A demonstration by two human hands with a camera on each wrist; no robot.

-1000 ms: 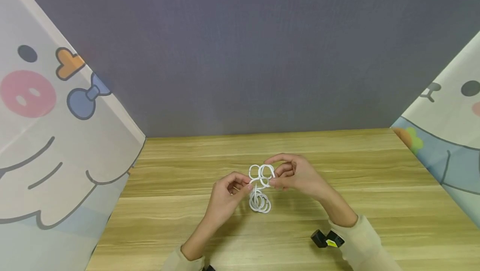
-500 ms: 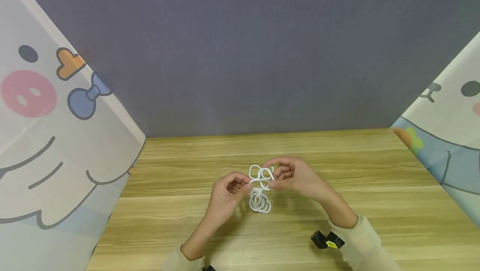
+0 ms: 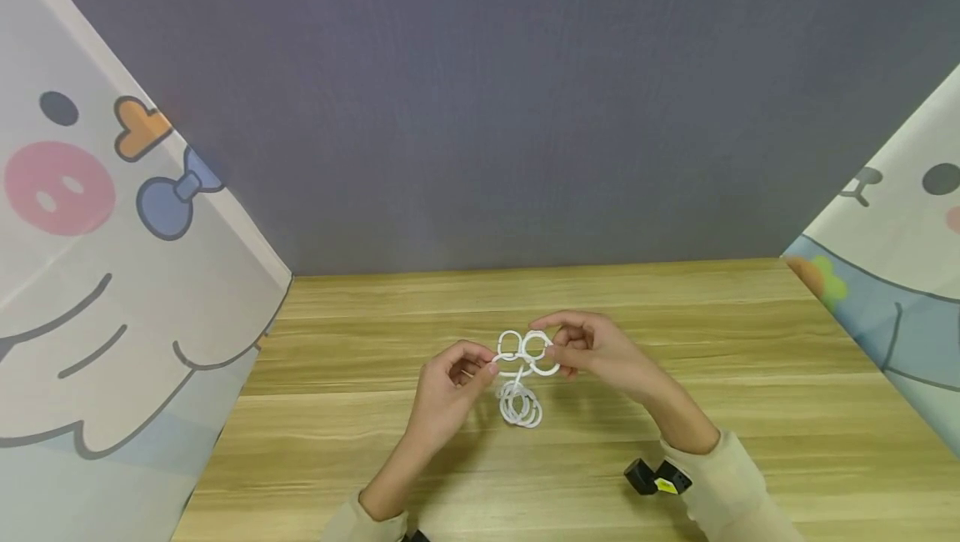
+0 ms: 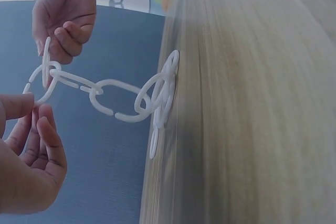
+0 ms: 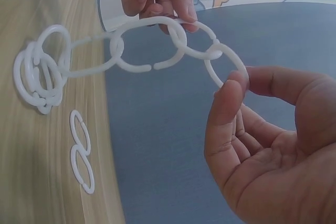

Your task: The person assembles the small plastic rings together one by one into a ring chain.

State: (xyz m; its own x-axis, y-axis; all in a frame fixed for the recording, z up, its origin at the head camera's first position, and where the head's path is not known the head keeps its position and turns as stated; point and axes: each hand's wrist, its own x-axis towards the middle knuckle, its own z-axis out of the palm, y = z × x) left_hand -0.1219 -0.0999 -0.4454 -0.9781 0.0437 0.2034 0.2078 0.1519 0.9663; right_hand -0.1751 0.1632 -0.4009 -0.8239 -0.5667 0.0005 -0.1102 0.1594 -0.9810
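In the head view, my left hand (image 3: pixel 446 392) pinches one open-gapped white plastic chain link (image 4: pixel 46 94) between thumb and fingertips. To its right, my right hand (image 3: pixel 600 354) pinches the neighbouring white link (image 5: pixel 240 62) at the chain's end. The right wrist view shows these two links hooked through each other. From the left hand's link, more joined links (image 4: pixel 119 83) hang down to the wooden tabletop. The lower end of the chain lies there as a heap of overlapping links (image 3: pixel 517 405).
Two further white links (image 5: pixel 81 150) lie overlapping on the wooden tabletop (image 3: pixel 337 459), beyond the hanging chain. A grey panel (image 3: pixel 480 108) rises behind the table, with cartoon-printed panels (image 3: pixel 112 317) at both sides. A black device (image 3: pixel 656 477) sits at the right sleeve.
The link in my right hand has dipped, then moved right and come back up. My left hand has shifted slightly left with its link. The heap on the table has stayed in place.
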